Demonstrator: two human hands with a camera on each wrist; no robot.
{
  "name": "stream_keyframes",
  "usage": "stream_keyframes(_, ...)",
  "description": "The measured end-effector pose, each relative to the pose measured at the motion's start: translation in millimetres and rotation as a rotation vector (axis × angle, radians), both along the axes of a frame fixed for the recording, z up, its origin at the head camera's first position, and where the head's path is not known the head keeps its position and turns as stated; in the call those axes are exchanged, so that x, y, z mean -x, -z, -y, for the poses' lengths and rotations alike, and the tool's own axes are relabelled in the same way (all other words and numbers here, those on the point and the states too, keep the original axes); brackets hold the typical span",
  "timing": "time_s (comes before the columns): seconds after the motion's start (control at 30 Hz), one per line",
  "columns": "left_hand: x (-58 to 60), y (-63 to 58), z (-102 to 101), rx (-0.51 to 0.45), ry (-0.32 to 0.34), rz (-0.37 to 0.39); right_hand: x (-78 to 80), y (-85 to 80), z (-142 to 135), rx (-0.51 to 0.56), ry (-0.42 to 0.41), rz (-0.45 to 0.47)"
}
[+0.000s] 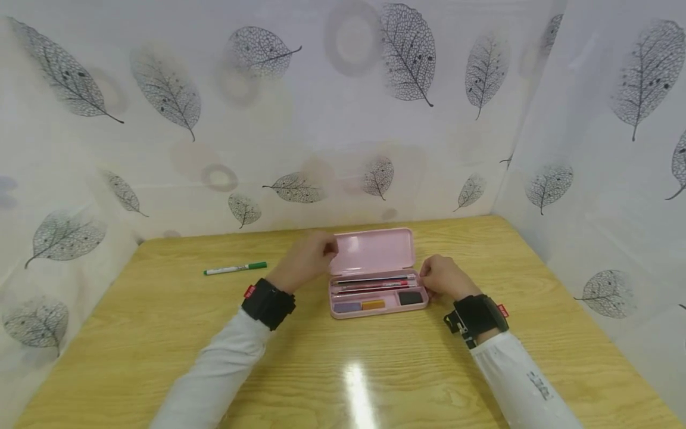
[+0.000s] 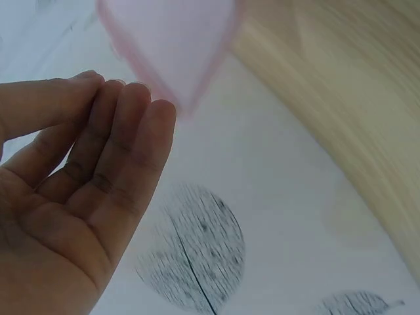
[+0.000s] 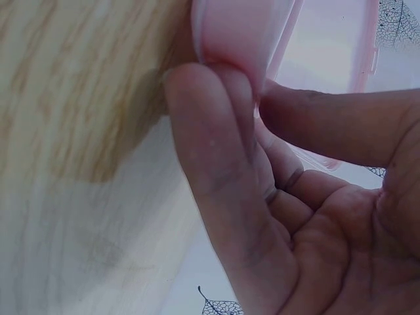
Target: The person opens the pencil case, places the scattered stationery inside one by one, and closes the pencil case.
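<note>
A pink pencil case [image 1: 377, 313] lies on the table with its lid [image 1: 377, 249] swung back. In it are several slim pencils or pens [image 1: 375, 280], a grey-blue block [image 1: 347, 307], an orange block [image 1: 373, 304] and a dark block [image 1: 410, 298]. At the lid's left edge is my left hand [image 1: 304, 262]; its fingers [image 2: 141, 111] are held together, slightly bent, close to the lid corner [image 2: 174, 52]. Contact there cannot be told. My right hand [image 1: 445, 277] pinches the right end of the case [image 3: 233, 33] between thumb and fingers.
A white marker with a green cap [image 1: 236, 269] lies on the wooden table [image 1: 300, 369], left of my left hand. Leaf-patterned sheets [image 1: 332, 119] rise behind the table and along its sides.
</note>
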State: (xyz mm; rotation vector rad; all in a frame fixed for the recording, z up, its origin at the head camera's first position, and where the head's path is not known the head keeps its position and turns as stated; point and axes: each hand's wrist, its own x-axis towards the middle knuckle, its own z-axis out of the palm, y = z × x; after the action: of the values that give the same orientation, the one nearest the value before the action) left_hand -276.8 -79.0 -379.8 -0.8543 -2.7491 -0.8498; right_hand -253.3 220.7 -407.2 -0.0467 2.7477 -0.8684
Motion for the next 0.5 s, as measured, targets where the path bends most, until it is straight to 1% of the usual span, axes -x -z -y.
stream_keyframes(0.1,2.8,-4.6,25,-0.041,-0.05,0.011,-0.2,-0.8,0,0.0,0.01,0.007)
stream_keyframes(0.3,3.7,-10.4,78,-0.106,-0.139,-0.037,0.6,-0.3,1,0.003,0.023,0.02)
stream_keyframes(0.37,2.3,-11.4,94,-0.103,-0.175,-0.043,0.4,0.0,2,0.004,0.019,0.019)
stream_keyframes(0.5,-0.6,-11.3,121,-0.078,-0.232,-0.025,0.6,-0.9,2,-0.002,0.023,0.016)
